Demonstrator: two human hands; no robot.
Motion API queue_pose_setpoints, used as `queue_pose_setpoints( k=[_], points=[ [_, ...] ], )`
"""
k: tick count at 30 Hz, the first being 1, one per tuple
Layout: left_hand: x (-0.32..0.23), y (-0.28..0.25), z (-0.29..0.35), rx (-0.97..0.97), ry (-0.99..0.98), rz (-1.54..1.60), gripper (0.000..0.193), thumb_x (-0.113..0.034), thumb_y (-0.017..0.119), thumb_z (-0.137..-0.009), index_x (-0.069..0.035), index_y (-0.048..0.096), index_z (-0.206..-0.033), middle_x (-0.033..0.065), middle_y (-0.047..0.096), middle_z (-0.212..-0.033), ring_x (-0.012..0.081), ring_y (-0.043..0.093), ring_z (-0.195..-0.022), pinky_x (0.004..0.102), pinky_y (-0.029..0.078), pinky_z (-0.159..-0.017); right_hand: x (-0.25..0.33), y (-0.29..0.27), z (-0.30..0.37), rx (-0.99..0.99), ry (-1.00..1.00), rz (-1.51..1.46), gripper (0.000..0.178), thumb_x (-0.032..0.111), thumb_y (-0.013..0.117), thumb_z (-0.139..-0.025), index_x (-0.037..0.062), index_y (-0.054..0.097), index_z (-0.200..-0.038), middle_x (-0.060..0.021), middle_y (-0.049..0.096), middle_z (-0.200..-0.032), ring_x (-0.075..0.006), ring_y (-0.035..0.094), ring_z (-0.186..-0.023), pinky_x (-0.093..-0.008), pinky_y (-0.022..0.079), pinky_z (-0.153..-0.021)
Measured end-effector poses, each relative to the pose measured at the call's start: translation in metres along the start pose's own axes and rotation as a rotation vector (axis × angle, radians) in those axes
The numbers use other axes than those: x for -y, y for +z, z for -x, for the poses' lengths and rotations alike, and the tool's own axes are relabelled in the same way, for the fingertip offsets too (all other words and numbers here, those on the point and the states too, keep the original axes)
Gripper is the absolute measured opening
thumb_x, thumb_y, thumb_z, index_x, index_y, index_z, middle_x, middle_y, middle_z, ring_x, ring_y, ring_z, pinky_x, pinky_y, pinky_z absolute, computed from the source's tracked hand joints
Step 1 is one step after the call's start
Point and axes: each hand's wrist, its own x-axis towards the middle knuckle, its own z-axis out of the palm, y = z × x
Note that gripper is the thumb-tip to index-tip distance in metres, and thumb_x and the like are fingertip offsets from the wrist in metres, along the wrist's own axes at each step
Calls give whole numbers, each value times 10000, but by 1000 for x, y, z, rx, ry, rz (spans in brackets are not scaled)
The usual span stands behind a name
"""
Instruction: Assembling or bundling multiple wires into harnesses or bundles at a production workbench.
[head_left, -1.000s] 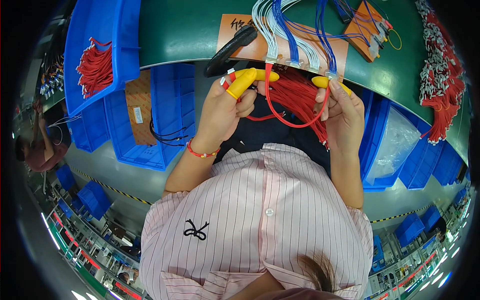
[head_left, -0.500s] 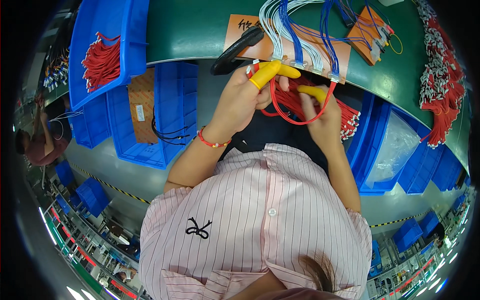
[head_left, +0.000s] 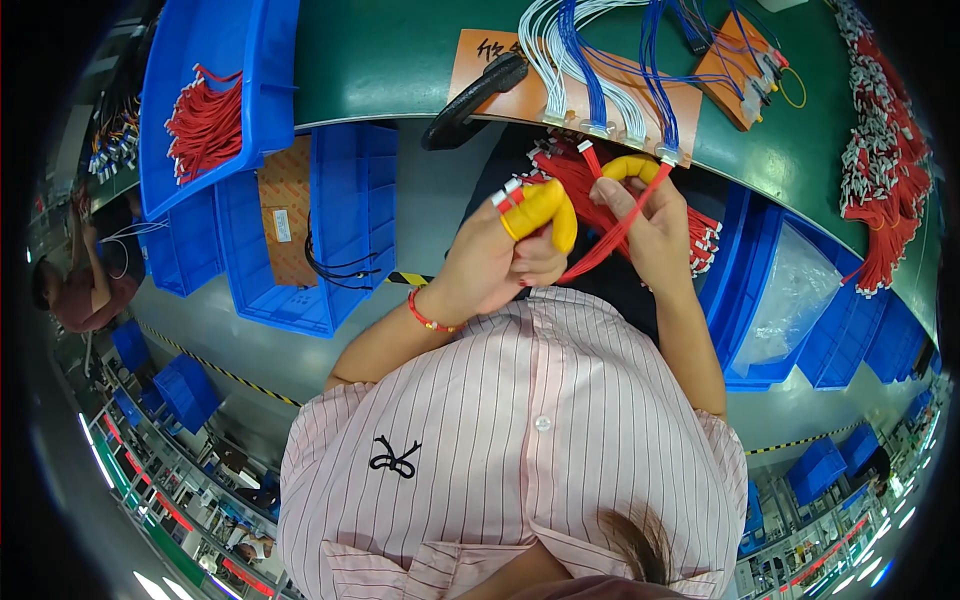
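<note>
My left hand [head_left: 510, 245], with yellow finger cots, is closed round red cables [head_left: 592, 258]; two white plug ends stick out above its fingers. From there the cables stretch over to my right hand [head_left: 655, 222], which pinches them and also wears a yellow cot. A red cable end with a white plug [head_left: 587, 148] stands up from the right fingers. Another red strand runs up to the white connector [head_left: 668, 156] at the right of the fixture row, under blue wires [head_left: 655, 95]. Below the table edge, a bundle of red cables [head_left: 705, 240] lies behind my right hand.
An orange board [head_left: 640, 85] with white and blue wires lies on the green table [head_left: 370, 60], a black handle-like piece [head_left: 475, 100] at its left. Blue bins [head_left: 270, 60] stand left, more blue bins [head_left: 740, 330] right. Red cables [head_left: 885, 220] hang at far right.
My left hand has moved down toward my body, drawing the red loop into straighter strands. My right hand has shifted slightly, and a white plug end now shows above its fingers.
</note>
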Motion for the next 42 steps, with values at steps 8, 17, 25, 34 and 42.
queue_pose_setpoints(
  k=[8,17,25,34,42],
  points=[
    [4,8,2,-193,193,-234,248,-204,501,-996,-20,562,-1151,-68,358,-677,9,247,-505,198,183,-453,25,14,18,17,-98,90,122,68,633,-900,6,581,-991,-16,608,-818,-61,552,-714,-199,439,-625],
    [-15,-6,-22,-226,382,-389,235,-173,485,-986,30,603,-975,-19,506,-687,10,265,-484,195,188,-434,41,-26,26,184,150,134,173,60,591,-923,-3,614,-1082,5,578,-743,-58,536,-642,-215,446,-591],
    [-19,-4,-31,-314,436,-547,232,-163,517,-972,30,639,-932,-54,422,-619,2,288,-526,192,176,-449,31,-56,33,38,111,-485,157,46,592,-888,-52,634,-1003,-76,593,-775,-141,561,-607,-283,482,-606],
    [-22,5,-35,-375,517,-576,204,-99,542,-921,32,684,-857,-36,523,-650,7,357,-556,194,241,-472,20,-11,15,4,115,-332,217,90,572,-942,-46,647,-1093,-152,682,-969,-125,605,-697,-261,515,-694],
    [-17,-8,-34,-220,386,-228,257,-132,469,-984,68,589,-1092,27,568,-756,9,294,-483,187,205,-431,33,-16,10,-174,117,-293,260,152,585,-948,-70,647,-1069,-120,679,-847,-89,558,-596,-232,476,-608]
  ],
)
